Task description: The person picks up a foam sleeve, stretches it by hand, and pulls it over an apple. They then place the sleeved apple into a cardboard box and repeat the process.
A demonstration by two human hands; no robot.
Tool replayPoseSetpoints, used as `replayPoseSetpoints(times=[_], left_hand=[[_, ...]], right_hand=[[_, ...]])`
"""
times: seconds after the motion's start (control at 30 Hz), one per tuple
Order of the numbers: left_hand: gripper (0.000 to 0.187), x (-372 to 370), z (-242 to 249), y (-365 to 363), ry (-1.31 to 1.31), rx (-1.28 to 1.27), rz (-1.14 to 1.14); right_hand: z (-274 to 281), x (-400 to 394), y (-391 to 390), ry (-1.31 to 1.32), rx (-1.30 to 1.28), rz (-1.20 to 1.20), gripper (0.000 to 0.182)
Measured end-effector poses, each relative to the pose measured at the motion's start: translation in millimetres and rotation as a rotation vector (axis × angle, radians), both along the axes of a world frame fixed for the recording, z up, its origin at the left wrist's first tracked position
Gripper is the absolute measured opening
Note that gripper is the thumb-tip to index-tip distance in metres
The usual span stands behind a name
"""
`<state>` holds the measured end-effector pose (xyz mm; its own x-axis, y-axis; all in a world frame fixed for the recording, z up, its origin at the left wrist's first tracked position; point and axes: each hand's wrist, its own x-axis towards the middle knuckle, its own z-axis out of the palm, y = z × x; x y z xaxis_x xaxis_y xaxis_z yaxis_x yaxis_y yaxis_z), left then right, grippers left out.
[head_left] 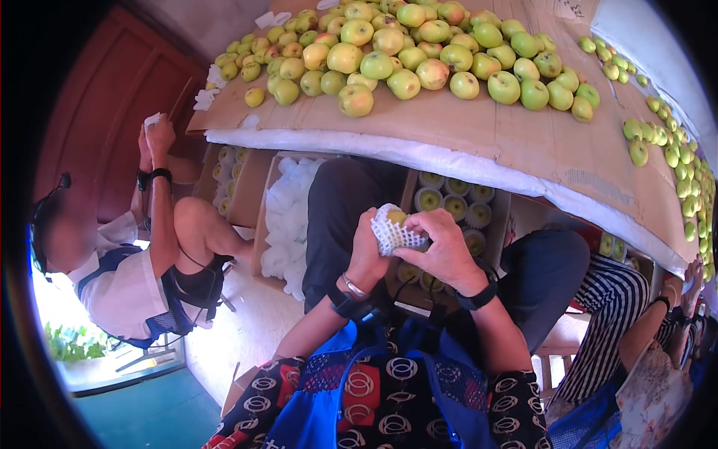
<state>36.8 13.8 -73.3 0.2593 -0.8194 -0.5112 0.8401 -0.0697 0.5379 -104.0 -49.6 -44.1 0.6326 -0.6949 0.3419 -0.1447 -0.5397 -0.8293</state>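
Observation:
In front of my body, my left hand is closed around an apple wrapped in a white foam net. The apple's yellow-green skin shows at the open top of the net. From the other side my right hand pinches the net with thumb and fingers; part of the fruit is hidden by the fingers. Below my hands, between my knees, a cardboard box holds several apples in foam nets, set in rows.
A cardboard-covered table bears a large pile of apples. Left of my knee stands a box of white foam nets. One person sits at left with raised hands; another person is at right.

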Motion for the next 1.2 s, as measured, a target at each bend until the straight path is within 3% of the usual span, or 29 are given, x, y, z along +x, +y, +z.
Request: replayPoseSetpoints(times=[0.27, 0.37, 0.6, 0.7, 0.73, 0.77, 0.93, 1.07, 1.13, 1.2], left_hand=[[0.03, -0.5, 3.2, -2.2, 0.024, -0.047, 0.055], [0.032, 0.2, -3.7, -3.5, -0.026, -0.165, 0.065], [0.047, 9.7, 9.4, -1.7, 0.153, -0.373, -0.041], [0.054, 13.1, 13.7, -3.6, 0.214, -0.521, -0.079], [0.054, 11.6, 18.9, -3.7, 0.211, -0.568, -0.115], [0.054, 8.9, 21.3, -3.5, 0.195, -0.457, -0.051], [0.047, 2.5, 19.6, -3.0, 0.265, -0.459, -0.097], [0.044, 1.1, 16.1, -2.8, 0.298, -0.469, -0.126], [0.044, -0.3, 15.1, -3.8, 0.26, -0.475, -0.127], [0.043, 0.6, 12.4, -4.8, 0.223, -0.482, -0.129]], right_hand=[[8.5, 4.8, 11.5, -0.032, -0.527, -0.01, 0.02], [8.6, 4.8, 13.9, -0.097, -0.557, -0.036, 0.02], [12.8, 0.7, 21.8, -0.229, -0.401, -0.033, 0.029], [9.1, -9.7, 18.6, -0.197, 0.046, -0.151, 0.025], [4.8, -9.0, 16.8, -0.197, 0.048, -0.153, 0.025], [-0.7, -9.3, 15.6, -0.218, 0.168, -0.146, 0.022], [-6.9, -2.6, 13.9, -0.418, 0.623, -0.217, 0.023], [-8.1, -9.1, 5.9, -0.461, 0.744, -0.164, 0.025], [-8.3, -10.9, 3.1, -0.379, 1.042, -0.039, 0.023], [-14.3, -6.5, 7.7, -0.426, 1.057, -0.045, 0.023]])
